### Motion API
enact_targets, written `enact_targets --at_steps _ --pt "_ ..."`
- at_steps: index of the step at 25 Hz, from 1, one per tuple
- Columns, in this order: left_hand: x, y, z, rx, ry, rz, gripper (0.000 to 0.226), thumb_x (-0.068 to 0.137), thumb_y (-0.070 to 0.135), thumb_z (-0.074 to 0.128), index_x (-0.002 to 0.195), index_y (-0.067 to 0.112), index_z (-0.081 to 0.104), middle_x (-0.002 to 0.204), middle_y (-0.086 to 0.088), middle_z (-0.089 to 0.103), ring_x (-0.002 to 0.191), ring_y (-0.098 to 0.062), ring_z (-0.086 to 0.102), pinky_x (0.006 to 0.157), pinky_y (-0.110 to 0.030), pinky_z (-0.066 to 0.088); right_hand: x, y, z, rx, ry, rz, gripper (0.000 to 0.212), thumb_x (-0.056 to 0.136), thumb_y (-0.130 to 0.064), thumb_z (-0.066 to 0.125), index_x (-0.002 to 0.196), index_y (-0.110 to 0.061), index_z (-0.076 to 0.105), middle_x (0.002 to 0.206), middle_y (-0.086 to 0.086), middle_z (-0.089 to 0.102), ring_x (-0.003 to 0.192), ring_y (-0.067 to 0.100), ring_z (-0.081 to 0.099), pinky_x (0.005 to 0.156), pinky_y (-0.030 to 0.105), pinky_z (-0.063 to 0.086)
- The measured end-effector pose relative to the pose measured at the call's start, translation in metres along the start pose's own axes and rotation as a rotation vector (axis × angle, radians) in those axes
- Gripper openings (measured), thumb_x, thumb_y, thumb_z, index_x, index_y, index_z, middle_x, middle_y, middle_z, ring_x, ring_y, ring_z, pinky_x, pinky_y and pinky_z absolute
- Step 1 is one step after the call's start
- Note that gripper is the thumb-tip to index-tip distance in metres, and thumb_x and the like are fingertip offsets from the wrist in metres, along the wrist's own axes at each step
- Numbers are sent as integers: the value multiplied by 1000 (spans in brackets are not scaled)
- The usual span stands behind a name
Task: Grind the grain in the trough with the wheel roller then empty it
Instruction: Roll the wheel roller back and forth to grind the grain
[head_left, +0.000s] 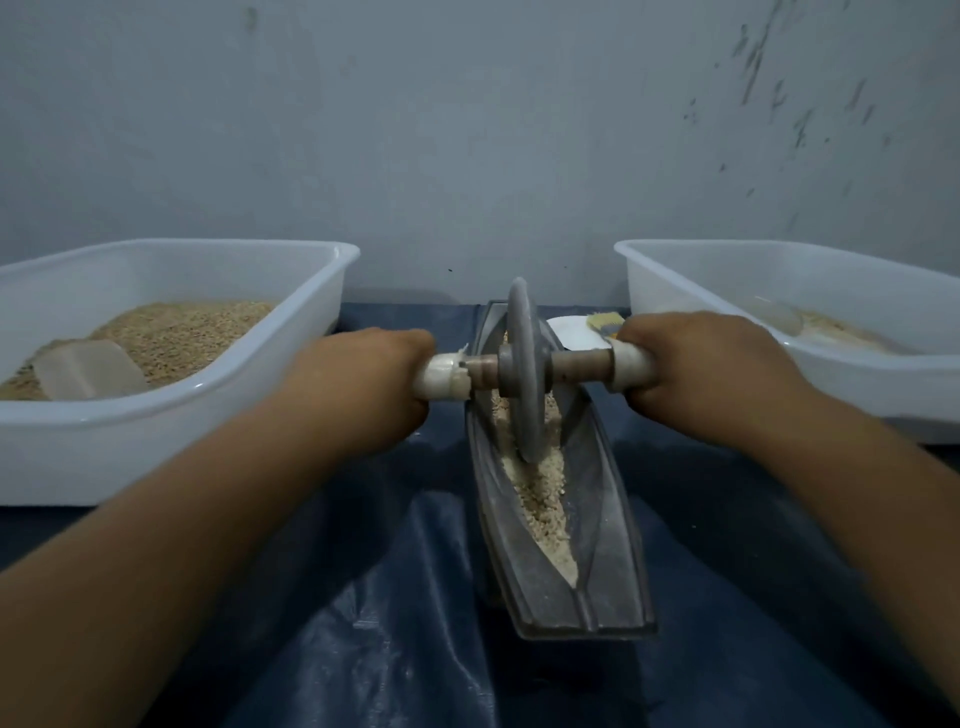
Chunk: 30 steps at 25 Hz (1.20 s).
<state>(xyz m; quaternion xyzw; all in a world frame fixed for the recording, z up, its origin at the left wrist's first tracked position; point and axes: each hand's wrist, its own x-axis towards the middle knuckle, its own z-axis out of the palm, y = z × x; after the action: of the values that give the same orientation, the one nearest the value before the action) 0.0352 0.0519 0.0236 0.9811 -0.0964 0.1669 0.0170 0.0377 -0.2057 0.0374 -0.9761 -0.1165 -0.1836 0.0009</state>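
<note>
A grey boat-shaped trough (605, 525) lies lengthwise in front of me on a dark blue sheet. Pale crushed grain (543, 504) fills its groove. The grey wheel roller (523, 364) stands upright in the groove near the trough's middle, its rim sunk in the grain. A wooden axle runs through it with white-wrapped handles at both ends. My left hand (358, 384) grips the left handle and my right hand (706, 371) grips the right handle.
A white tub (171, 410) at the left holds whole grain and a translucent scoop (88, 369). Another white tub (857, 374) at the right holds a little pale ground grain. Behind the trough sit a small white dish (576, 332) and a brush (605, 322). A wall is close behind.
</note>
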Motion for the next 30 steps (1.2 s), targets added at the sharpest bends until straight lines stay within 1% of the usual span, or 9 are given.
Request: enact_targets --at_steps 4,7,13,15,18,22,24,26,30 --pt "-24 -7 -33 -123 -323 133 20 64 35 67 80 40 55 70 13 63 61 -4 60 58 -27 49 -28 14 -37 163 -342 -81 31 56 -54 66 85 -46 61 73 -15 65 63 4 61 55 29 48" --pt "-34 -10 -47 -174 -417 194 31 58 43 65 86 51 53 75 25 63 60 1 61 56 -26 51 -43 20 -54 122 -385 -127 56 43 -70 57 96 -55 59 76 -28 65 63 -5 62 55 29 54" --pt "-8 2 -3 46 105 56 14 79 27 59 79 28 46 74 6 55 71 -18 55 64 -31 45 -10 1 0 74 -11 37 21 78 -40 68 98 -33 62 92 -8 69 86 22 64 67 31 47" --pt "-1 4 2 44 141 34 11 83 26 57 84 28 46 81 5 57 77 -21 56 69 -33 46 -3 -2 8 22 40 55 19 83 -34 64 102 -31 61 99 -2 68 93 27 63 68 31 44" --pt "-6 -4 -8 -40 -130 40 16 76 25 64 79 31 50 80 8 61 75 -12 58 71 -31 49 -10 7 -14 44 -150 -19 14 73 -40 68 83 -37 58 82 -11 66 75 11 61 57 28 40" --pt "-32 -12 -40 -110 -376 206 36 55 46 62 89 53 52 78 32 61 67 8 59 54 -23 47 -44 19 -53 122 -379 -103 51 43 -71 59 92 -55 60 74 -28 64 62 -6 61 56 30 54" --pt "-35 -11 -43 -120 -335 229 38 50 51 56 87 56 51 79 38 57 66 11 58 50 -21 43 -43 20 -55 132 -389 -103 58 39 -73 60 94 -55 61 72 -26 65 60 -4 61 56 32 56" --pt "-27 -6 -30 -83 -205 163 29 56 43 59 84 48 52 71 16 63 59 -5 60 55 -30 50 -32 11 -40 161 -356 -66 47 47 -66 64 91 -48 62 73 -20 65 63 0 61 60 34 54" --pt "-4 6 3 73 157 29 10 81 28 58 84 27 48 76 5 56 74 -23 57 68 -35 49 -8 -1 4 63 20 52 22 82 -37 66 103 -33 62 98 -4 69 91 24 63 67 31 45"
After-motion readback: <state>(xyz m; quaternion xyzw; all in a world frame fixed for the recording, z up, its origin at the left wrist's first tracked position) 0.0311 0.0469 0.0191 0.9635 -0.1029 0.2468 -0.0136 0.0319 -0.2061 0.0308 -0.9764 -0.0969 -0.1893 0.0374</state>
